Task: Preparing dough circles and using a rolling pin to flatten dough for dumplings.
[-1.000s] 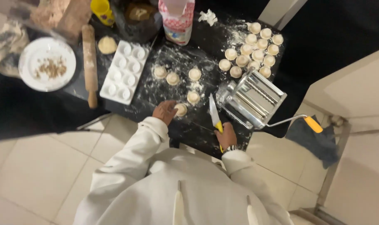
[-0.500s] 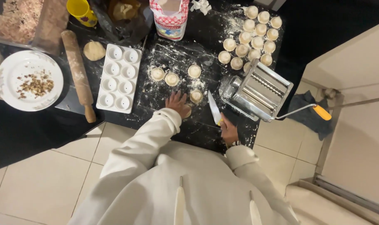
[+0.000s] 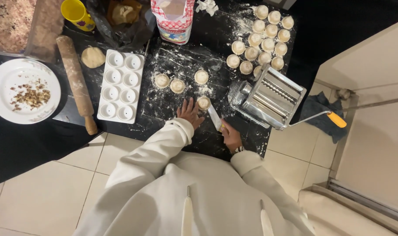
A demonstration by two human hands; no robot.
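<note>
On a black floured worktop [image 3: 186, 61], my left hand [image 3: 189, 112] rests with fingers spread, fingertips beside a small round dough piece [image 3: 204, 102]. My right hand [image 3: 231, 136] grips the yellow handle of a knife [image 3: 215, 117], its blade lying on the worktop and pointing at that dough piece. Three more dough rounds [image 3: 177, 85] lie in a row just beyond. My cream sleeves fill the lower part of the view.
A metal pasta roller [image 3: 271, 97] with an orange-tipped crank stands right of the knife. Several dough rounds [image 3: 262, 41] cluster behind it. Left lie a white mould tray [image 3: 121, 86], wooden rolling pin [image 3: 75, 81], dough ball [image 3: 93, 57], plate of crumbs [image 3: 8, 83], yellow cup [image 3: 78, 14], flour bag [image 3: 172, 19].
The view has drifted, so everything sits lower and nearer. My left hand has opened flat beside the dough piece; my right hand still holds the knife, blade near the same piece.
</note>
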